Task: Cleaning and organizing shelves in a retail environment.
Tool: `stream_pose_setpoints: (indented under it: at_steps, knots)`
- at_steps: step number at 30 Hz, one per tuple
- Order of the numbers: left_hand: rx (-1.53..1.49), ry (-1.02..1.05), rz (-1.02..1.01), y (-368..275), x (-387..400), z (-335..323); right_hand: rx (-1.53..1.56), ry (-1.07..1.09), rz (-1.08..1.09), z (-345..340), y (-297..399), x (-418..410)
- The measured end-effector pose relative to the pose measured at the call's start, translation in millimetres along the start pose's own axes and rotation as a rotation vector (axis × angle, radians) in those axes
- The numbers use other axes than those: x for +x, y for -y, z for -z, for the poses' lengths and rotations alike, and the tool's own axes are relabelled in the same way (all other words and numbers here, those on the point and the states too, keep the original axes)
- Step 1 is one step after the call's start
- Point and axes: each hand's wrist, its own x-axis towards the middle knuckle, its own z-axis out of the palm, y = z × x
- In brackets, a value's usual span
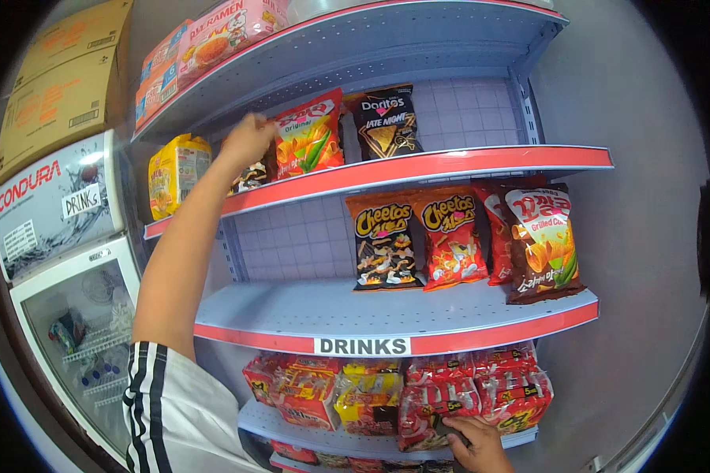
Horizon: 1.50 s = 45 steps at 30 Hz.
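Note:
My left hand (249, 142) reaches up to the second shelf, fingers curled at the left edge of a red bag of corn snacks (309, 142). Partly hidden by that hand is a dark snack bag (251, 177), also standing on the shelf; whether my fingers pinch either bag is not visible. Right of the red bag stands a black Doritos bag (387, 124). Low down, my right hand (478, 444) has thumb and fingers apart, in front of a red noodle multipack (438, 408). Contact with the pack cannot be told.
A yellow noodle multipack (178, 174) sits at the shelf's left end. Below are a black Cheetos bag (384, 242), a red Cheetos bag (452, 239) and a brown corn snack bag (544, 242). A drinks fridge (77, 331) stands left, under cardboard boxes (59, 94). Red-edged shelf lips (426, 168) project forward.

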Motion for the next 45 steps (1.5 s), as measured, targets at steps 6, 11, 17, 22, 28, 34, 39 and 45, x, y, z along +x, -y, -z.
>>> stream_pose_setpoints:
  at_steps: [6, 11, 17, 22, 28, 34, 39, 45]
  knots:
    - [0.267, 0.34, 0.125, 18, 7, -40, 0.101, -0.006, -0.011, -14, 21, 15]
    - [-0.154, 0.601, 0.238, -14, -6, -24, 0.097, -0.02, -0.068, -9, 26, 15]
    - [-0.222, 0.583, 0.289, -12, -8, -29, 0.059, 0.006, 0.013, 8, 39, 14]
    - [-0.325, 0.539, 0.27, -34, -29, -24, 0.078, 0.004, 0.014, 51, 59, 10]
    - [-0.516, 0.396, 0.19, -76, -50, -28, 0.033, -0.025, 0.093, 88, 62, -13]
    - [-0.531, 0.12, -0.207, -148, -76, -5, -0.052, -0.086, 0.135, 141, 62, -20]
    - [-0.78, 0.102, -0.288, -242, -172, 33, -0.174, -0.566, 0.228, 184, 78, 3]
    - [-0.938, 0.667, -0.034, -281, -323, -50, -0.468, -0.843, 0.6, 198, 111, 36]
